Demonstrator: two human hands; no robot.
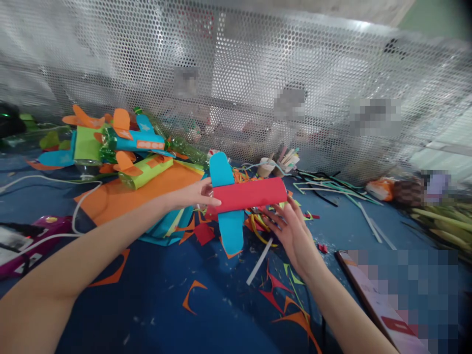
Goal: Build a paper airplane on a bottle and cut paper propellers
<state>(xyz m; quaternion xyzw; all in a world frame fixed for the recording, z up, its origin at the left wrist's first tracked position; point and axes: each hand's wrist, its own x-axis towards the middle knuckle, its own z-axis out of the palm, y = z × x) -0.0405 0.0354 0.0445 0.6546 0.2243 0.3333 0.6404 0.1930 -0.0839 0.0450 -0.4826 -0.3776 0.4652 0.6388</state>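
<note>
A toy plane (250, 195) is held up over the blue table. Its body is a tube wrapped in red paper, with one rounded blue wing (231, 233) pointing toward me and another (221, 169) pointing away. My left hand (204, 193) is closed around the body's left end, thumb on the near side. Beneath the right end, my right hand (291, 228) has its fingers spread; a fingertip is at or just beside the tube's end, and contact is hard to tell. Paper scraps and a yellow-handled pair of scissors (258, 231), partly hidden, lie below.
More bottle planes (140, 140) are piled at the back left beside orange paper (110, 199). A purple glue gun-like tool (44, 246) with a white cord lies left. Cups of pens (287, 161) stand before the perforated metal screen (239, 73). A tablet-like panel (383, 305) lies right.
</note>
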